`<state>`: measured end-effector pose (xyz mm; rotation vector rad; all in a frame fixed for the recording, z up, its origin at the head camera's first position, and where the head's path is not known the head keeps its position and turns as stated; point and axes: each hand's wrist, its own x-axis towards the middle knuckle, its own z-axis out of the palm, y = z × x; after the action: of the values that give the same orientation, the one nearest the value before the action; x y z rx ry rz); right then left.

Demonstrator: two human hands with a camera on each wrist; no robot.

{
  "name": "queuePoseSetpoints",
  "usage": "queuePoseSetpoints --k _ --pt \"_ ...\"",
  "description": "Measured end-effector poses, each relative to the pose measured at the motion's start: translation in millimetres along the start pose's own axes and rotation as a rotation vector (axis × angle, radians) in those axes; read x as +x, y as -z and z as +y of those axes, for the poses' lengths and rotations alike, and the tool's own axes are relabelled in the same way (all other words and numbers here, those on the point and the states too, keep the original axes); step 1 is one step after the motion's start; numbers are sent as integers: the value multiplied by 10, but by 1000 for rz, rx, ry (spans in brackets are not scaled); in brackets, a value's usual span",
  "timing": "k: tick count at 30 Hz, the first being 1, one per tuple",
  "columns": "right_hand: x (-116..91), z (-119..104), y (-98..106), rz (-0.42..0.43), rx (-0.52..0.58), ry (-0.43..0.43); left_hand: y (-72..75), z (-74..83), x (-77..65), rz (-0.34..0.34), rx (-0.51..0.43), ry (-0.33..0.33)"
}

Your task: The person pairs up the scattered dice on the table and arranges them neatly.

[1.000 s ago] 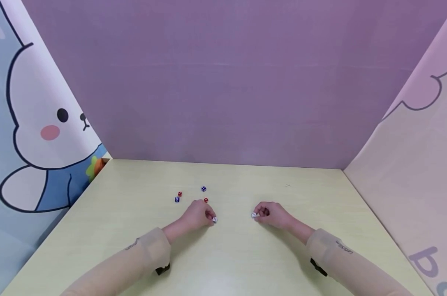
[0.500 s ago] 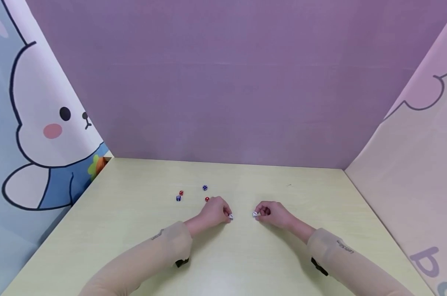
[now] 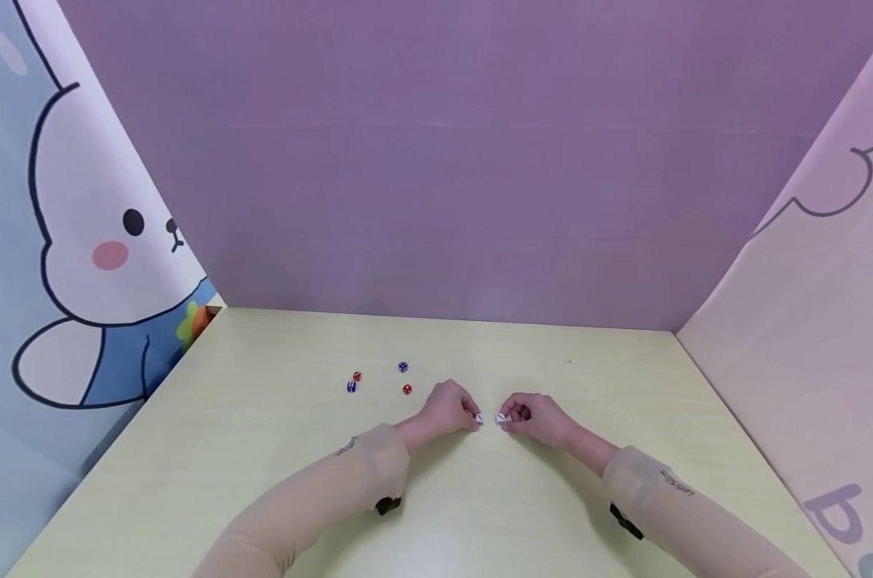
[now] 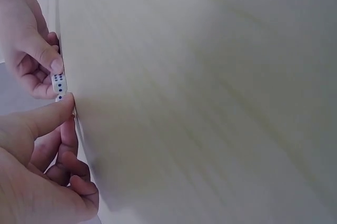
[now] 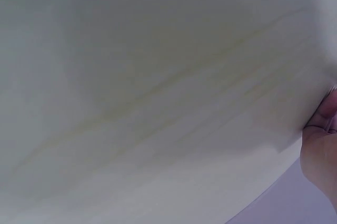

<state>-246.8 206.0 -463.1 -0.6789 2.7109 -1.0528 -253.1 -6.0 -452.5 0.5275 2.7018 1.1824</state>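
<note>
Two small white dice face each other near the middle of the table. My left hand pinches the left white die between thumb and fingertips. Opposite it, my right hand pinches the right white die, with a narrow gap between the two dice in the head view. In the left wrist view the right hand's die shows blue pips, while the left hand's die is mostly hidden behind the thumb. Only part of the right hand appears in the right wrist view, its die out of sight.
Left of the left hand lie a red die and a blue die. Farther left, another red die sits close to another blue die. A purple panel rises behind the pale wooden table.
My left hand has moved rightward with its white die, closing most of the distance to the right hand's die. The right hand has stayed nearly still.
</note>
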Motion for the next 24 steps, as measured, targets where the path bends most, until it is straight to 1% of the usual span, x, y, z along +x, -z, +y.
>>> queuePoseSetpoints --k 5,10,16,24 --pt "7 21 -2 4 0 12 -60 55 39 3 -13 -1" --pt "10 28 -4 1 9 18 -99 62 76 8 -11 -3" --pt "9 16 4 5 17 29 -113 78 84 8 -28 -10" --pt "-1 -4 12 4 27 20 -119 93 84 -8 -57 8"
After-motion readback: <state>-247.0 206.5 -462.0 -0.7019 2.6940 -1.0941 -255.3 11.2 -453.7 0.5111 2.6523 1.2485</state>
